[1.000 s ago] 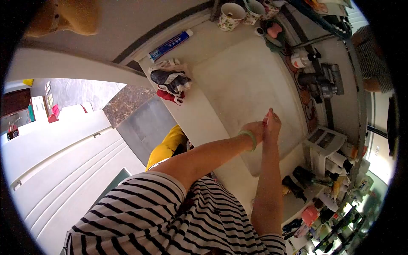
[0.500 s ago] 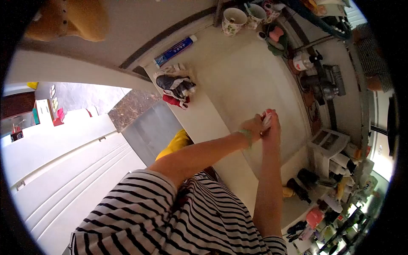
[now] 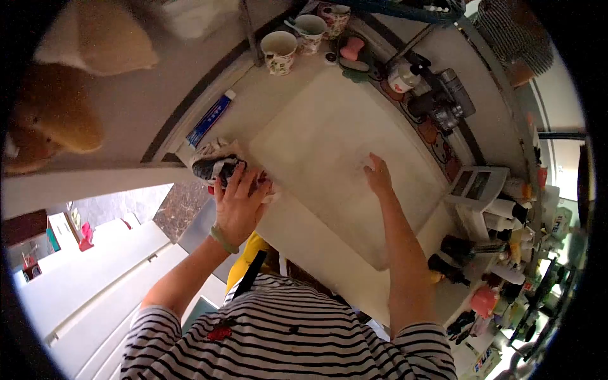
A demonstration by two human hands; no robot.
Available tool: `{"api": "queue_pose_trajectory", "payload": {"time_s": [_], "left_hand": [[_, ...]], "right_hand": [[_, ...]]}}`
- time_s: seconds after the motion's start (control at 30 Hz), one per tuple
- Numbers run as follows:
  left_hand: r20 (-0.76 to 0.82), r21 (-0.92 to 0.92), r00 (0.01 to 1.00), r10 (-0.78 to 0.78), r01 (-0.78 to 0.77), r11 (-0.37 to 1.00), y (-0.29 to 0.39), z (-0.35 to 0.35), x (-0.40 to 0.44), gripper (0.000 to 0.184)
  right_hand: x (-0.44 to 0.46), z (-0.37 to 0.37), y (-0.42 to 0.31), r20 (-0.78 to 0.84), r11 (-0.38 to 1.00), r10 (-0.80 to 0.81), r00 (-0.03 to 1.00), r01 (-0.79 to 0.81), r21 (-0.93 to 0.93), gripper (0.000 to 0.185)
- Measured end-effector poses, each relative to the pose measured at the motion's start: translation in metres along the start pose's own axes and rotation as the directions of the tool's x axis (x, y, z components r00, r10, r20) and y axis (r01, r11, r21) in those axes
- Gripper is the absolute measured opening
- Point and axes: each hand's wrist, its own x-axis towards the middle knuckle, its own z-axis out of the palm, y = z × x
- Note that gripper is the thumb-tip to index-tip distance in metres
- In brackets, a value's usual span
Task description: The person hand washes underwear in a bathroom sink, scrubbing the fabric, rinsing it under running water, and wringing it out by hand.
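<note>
My left hand (image 3: 238, 201) lies with spread fingers on a crumpled cloth bundle (image 3: 217, 166) at the basin's left side. Black, white and dark red parts of the bundle show between and beyond the fingers. A pale green band circles that wrist. Over the middle of the wide whitish basin (image 3: 345, 234), my right hand (image 3: 379, 175) has its index finger and thumb apart. A faint pale patch shows by the fingertips; I cannot tell what it is.
A blue toothpaste tube (image 3: 211, 119) lies beyond the bundle. Patterned cups (image 3: 279, 53) and a pink soap-like piece (image 3: 353, 48) stand at the back. On the right are a dark faucet-like fitting (image 3: 443, 107), a white drawer box (image 3: 476, 185) and several bottles (image 3: 453, 259).
My hands were together over the basin around something whitish. The left has moved left onto the cloth bundle; the right stays over the basin, with its fingers parted. The camera view has shifted.
</note>
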Motion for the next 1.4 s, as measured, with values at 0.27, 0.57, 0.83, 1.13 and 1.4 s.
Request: {"api": "queue_pose_trajectory", "payload": {"time_s": [0.27,0.57,0.83,1.13,1.4], "left_hand": [[0.057,-0.057,0.998,0.008,-0.005,0.998,-0.006,0.023,-0.006,0.041],[0.124,-0.131,0.992,0.025,-0.009,0.991,0.002,-0.009,0.004,0.042],[0.082,-0.692,0.963,0.258,-0.132,0.710,0.065,0.033,0.147,0.023],[0.543,-0.715,0.833,0.105,0.393,0.578,0.096,0.224,0.251,0.031],[0.489,-0.798,0.678,0.549,0.095,0.595,0.081,0.273,0.246,0.031]], "right_hand": [[0.032,0.089,0.006,-0.121,0.900,0.070,0.990,-0.115,-0.421,0.042],[0.006,0.047,0.013,-0.289,0.995,-0.005,0.957,-0.024,-0.097,0.026],[-0.036,-0.023,0.054,-0.577,0.820,0.380,0.723,0.025,0.572,0.025],[0.018,0.015,0.040,-0.364,0.513,0.487,0.794,0.078,0.855,0.024],[0.022,0.020,0.012,0.004,0.095,0.375,0.927,-0.043,0.995,0.024]]}}
